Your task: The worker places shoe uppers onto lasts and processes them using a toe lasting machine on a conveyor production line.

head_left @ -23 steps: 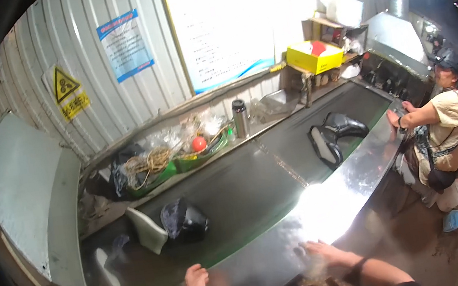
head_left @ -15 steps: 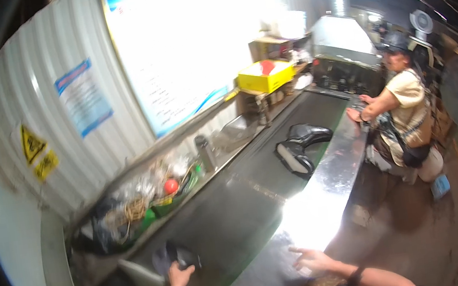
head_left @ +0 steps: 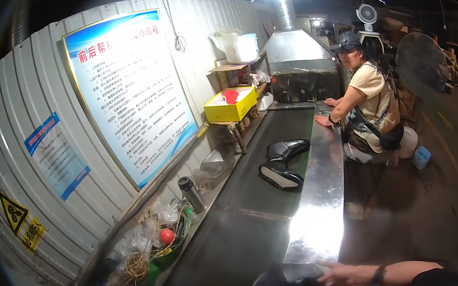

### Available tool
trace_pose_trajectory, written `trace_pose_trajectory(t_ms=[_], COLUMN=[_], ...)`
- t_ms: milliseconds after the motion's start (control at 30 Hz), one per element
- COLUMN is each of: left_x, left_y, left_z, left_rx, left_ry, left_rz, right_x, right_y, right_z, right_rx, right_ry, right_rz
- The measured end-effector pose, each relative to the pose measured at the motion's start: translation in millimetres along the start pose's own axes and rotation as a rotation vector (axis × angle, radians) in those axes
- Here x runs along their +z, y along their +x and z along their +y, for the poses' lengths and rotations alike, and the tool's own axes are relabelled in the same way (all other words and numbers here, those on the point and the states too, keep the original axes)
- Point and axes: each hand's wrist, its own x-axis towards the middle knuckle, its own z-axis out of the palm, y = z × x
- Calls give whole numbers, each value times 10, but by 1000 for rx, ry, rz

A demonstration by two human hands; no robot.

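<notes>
Right grip [head_left: 337, 276] low in view, seemingly clamped on the nearer end of a dark boot [head_left: 286, 282]. Blurred here; cannot tell how far around or how firmly. Left grip out of view; cannot tell whether apart or together. Dark wristband [head_left: 379, 275] just behind the right grip.

Key relation: boot directly left of the right grip, touching it. Long axis roughly sideways, away from the fingers; glossy black nearer the grip, greyish rounded end farther left. Right grip nearer than any other hand in view. Cannot tell if lifted or resting on the table.

Just ahead of the grip, shiny metal table [head_left: 326, 170] running away as a long strip, strong glare on the near part. Left of that strip, dark belt [head_left: 210, 257] with a seam across. Farther ahead and slightly left of the grip, two black boots [head_left: 282, 166] together on the belt, one showing a pale sole.

Well left of the grip, beyond the belt: coiled cord [head_left: 135, 267], red ball [head_left: 166, 236], upright metal flask [head_left: 190, 192]. Far ahead: yellow box [head_left: 231, 108], metal hood [head_left: 297, 45]. Ahead and right: co-worker [head_left: 370, 85] beside the strip, hands at its edge.
</notes>
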Motion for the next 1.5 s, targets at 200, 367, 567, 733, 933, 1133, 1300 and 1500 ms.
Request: trace_pose_trajectory(t_ms=[200,367,567,733,933,1133,1300,1500], left_x=[1016,790,540,-1285,-1461,-1114,-992,-811], left_y=[723,766,-270,-1715,-3004,-3734,-4160,-4222], left_z=[-775,-992,-1725,-541,-52,100,297,298], left_rx=[55,111,19,739,1148,1486,1626,1625], left_ry=[-40,-110,-258,-70,-19,-248,-285,-449], left_rz=[-110,-203,-339,30,-11,195,142,-109], right_x=[31,-186,-263,-351,-594,-419,-783,-602], right_y=[-5,95,155,-100,-83,-329,-54,-332], right_z=[-106,-197,-184,-363,-433,-580,-600,-684], right_rx=[120,189,198,115,-2,-134,-134,-191], right_ry=[92,25,39,-74,-57,-67,-49,72], right_rz=[-59,-101,-422,-410,-275,-14,-6,-42])
